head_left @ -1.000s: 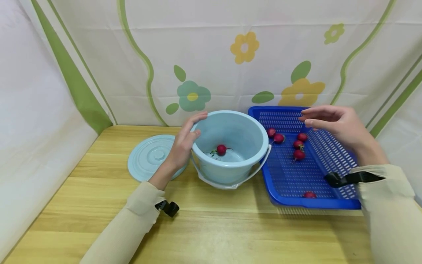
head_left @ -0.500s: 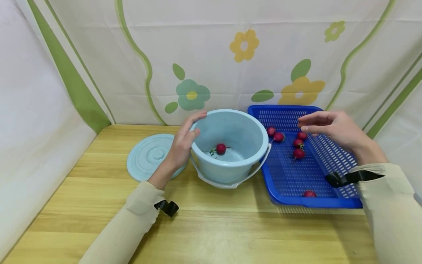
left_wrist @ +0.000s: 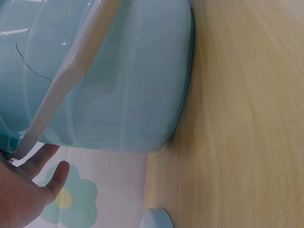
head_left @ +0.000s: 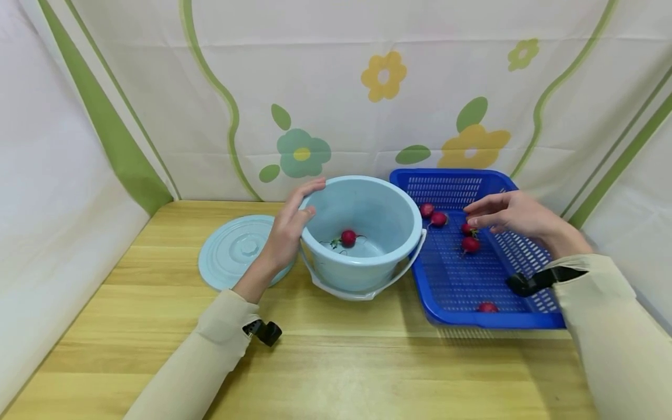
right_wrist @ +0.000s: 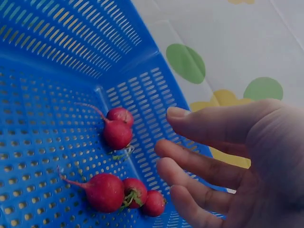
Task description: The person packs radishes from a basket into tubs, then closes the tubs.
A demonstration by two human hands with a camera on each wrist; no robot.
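The wooden surface (head_left: 336, 361) carries a blue basket (head_left: 457, 291) at right and a light-blue bucket (head_left: 362, 256) at centre, its lid (head_left: 231, 251) lying left. One radish (head_left: 348, 237) sits in the bucket; about five radishes (head_left: 469, 244) remain in the basket. The left hand (head_left: 286, 233) rests on the bucket's rim, fingers straight. The right hand (head_left: 517, 216) hovers above the basket, fingers apart, empty.

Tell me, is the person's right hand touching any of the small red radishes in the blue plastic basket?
Apart. The right wrist view shows the right hand open, blue plastic basket mesh visible between its fingertips and the small red radishes.
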